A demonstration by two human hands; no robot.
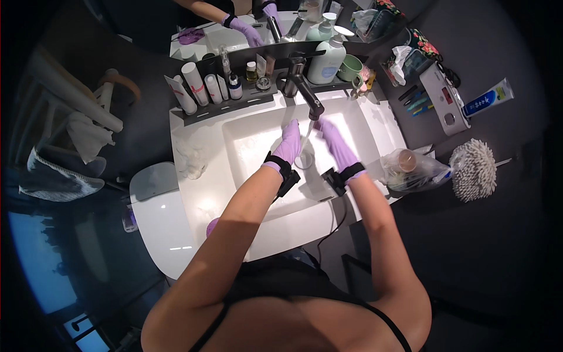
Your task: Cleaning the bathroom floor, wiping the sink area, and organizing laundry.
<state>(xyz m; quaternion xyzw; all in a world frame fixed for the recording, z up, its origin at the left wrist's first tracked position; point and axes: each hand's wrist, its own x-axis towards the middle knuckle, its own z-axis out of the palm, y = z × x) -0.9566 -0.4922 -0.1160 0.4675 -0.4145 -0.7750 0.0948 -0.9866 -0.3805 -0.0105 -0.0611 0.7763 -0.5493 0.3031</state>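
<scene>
My left hand point(288, 144), in a purple glove, reaches into the white sink basin point(237, 170) just left of the running stream of water. My right hand point(336, 145), gloved alike, is on the stream's other side, its fingertips smeared by motion under the spout. The two hands are apart. Above them stands the dark metal faucet point(305, 92). I cannot make out whether either hand holds anything. The round drain point(304, 159) shows between my wrists. Each wrist carries a black strap with a small black device.
Bottles and tubes point(194, 84) line the counter's back left. A pale pump bottle point(326, 63) and green mug point(350, 68) stand behind the faucet. Whitish foam point(190, 159) lies left of the basin. At right are a clear plastic bag point(413, 170) and a fluffy duster point(474, 170).
</scene>
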